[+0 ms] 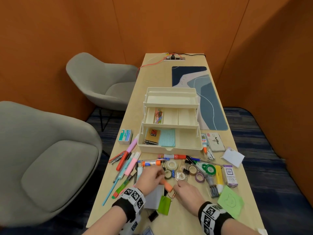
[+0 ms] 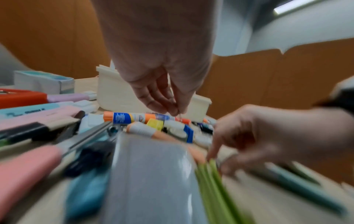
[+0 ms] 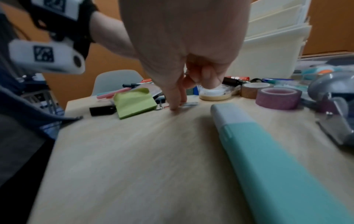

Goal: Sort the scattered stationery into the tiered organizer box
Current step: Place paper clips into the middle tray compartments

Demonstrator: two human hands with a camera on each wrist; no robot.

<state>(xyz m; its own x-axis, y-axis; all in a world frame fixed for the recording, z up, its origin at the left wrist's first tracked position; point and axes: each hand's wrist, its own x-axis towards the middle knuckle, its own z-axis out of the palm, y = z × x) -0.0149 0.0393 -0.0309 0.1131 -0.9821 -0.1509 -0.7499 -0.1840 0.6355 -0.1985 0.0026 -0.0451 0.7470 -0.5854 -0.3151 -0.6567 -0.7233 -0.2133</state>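
Note:
The cream tiered organizer box stands open mid-table, with coloured paper clips in its middle tier and envelopes and cards in the bottom. My left hand hovers over the stationery pile, and its fingertips pinch a small thin clip. My right hand points down beside an orange eraser. Its straight finger presses the table next to a loose paper clip, while its other fingers are curled. Green sticky notes lie just left of that finger.
Pens and highlighters fan out at the left. Tape rolls, a glue stick and a stamp ink box crowd the space before the box. A black binder clip lies near the front edge. Grey chairs stand on the left.

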